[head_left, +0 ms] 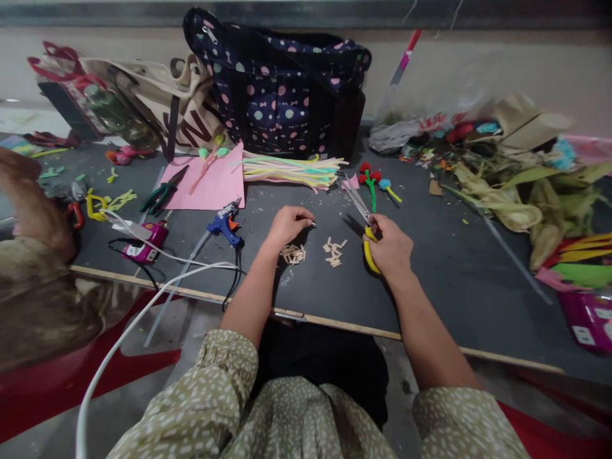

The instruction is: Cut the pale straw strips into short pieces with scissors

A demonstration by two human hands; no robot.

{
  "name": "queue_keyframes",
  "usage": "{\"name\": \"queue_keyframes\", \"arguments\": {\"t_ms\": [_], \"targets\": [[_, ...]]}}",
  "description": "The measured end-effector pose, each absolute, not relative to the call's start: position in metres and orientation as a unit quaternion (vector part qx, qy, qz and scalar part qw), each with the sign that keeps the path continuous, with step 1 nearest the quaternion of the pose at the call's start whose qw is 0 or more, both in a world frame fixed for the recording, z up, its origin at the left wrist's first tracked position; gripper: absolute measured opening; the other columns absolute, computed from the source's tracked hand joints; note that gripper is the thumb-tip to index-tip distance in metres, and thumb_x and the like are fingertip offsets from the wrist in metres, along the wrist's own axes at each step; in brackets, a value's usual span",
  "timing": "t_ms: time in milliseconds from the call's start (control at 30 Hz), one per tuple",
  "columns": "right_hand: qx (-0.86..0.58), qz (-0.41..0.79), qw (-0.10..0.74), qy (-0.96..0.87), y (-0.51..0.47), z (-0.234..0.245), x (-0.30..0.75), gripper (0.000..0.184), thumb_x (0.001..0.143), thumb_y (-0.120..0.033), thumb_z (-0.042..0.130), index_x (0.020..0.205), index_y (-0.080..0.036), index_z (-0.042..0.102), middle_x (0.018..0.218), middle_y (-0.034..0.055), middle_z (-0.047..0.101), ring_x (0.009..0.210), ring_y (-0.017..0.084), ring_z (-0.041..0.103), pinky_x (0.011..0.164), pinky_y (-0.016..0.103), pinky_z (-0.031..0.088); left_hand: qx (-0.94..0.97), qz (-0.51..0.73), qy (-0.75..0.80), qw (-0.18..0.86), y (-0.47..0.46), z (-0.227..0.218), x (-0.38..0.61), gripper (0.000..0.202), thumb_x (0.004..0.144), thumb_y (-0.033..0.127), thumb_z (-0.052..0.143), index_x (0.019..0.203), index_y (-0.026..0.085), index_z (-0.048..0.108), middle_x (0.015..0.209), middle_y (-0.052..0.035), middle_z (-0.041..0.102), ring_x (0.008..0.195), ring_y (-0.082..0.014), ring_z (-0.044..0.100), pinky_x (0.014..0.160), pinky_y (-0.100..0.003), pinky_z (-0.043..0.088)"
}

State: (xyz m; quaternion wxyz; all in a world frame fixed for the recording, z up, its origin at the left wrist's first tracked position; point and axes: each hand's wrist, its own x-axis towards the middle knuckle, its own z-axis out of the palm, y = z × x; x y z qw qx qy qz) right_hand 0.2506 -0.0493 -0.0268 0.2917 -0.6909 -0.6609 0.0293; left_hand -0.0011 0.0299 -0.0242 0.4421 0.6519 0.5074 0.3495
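My right hand (pixel 391 247) is closed round the yellow handles of a pair of scissors (pixel 359 199), whose blades point away and to the left, slightly apart. My left hand (pixel 292 224) is pinched, with a tiny pale piece just showing at its fingertips, too small to name. Below the left hand lies a small pile of short beige strips (pixel 293 255). A second, looser group of beige strips (pixel 334 252) rests between my two hands. Beyond them lies a bundle of pastel fuzzy stems (pixel 291 172).
A blue glue gun (pixel 225 223), pliers (pixel 164 191) and a pink sheet (pixel 224 185) lie to the left, near a white cable (pixel 138 312). A co-worker's arm (pixel 36 197) is at far left. Behind stands a dotted bag (pixel 277 89); dried husks (pixel 516 197) lie right.
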Motion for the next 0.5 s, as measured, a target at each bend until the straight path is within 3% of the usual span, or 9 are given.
{"name": "queue_keyframes", "arguments": {"t_ms": [367, 500], "targets": [[-0.696, 0.039, 0.303, -0.65, -0.049, -0.025, 0.25, 0.027, 0.075, -0.029, 0.056, 0.101, -0.023, 0.061, 0.085, 0.0024, 0.064, 0.079, 0.018, 0.06, 0.067, 0.028, 0.042, 0.706, 0.279, 0.53, 0.379, 0.032, -0.017, -0.007, 0.017, 0.075, 0.019, 0.064, 0.087, 0.019, 0.075, 0.082, -0.0035, 0.073, 0.072, -0.0153, 0.061, 0.072, -0.028, 0.044], [-0.693, 0.038, 0.306, -0.651, -0.049, -0.026, 0.251, 0.029, 0.074, -0.028, 0.056, 0.102, -0.024, 0.061, 0.086, 0.0023, 0.065, 0.079, 0.018, 0.059, 0.068, 0.028, 0.042, 0.724, 0.272, 0.527, 0.352, 0.034, -0.017, -0.011, 0.015, 0.074, 0.016, 0.064, 0.085, 0.019, 0.073, 0.083, -0.003, 0.07, 0.071, -0.0142, 0.059, 0.07, -0.027, 0.043]]}}
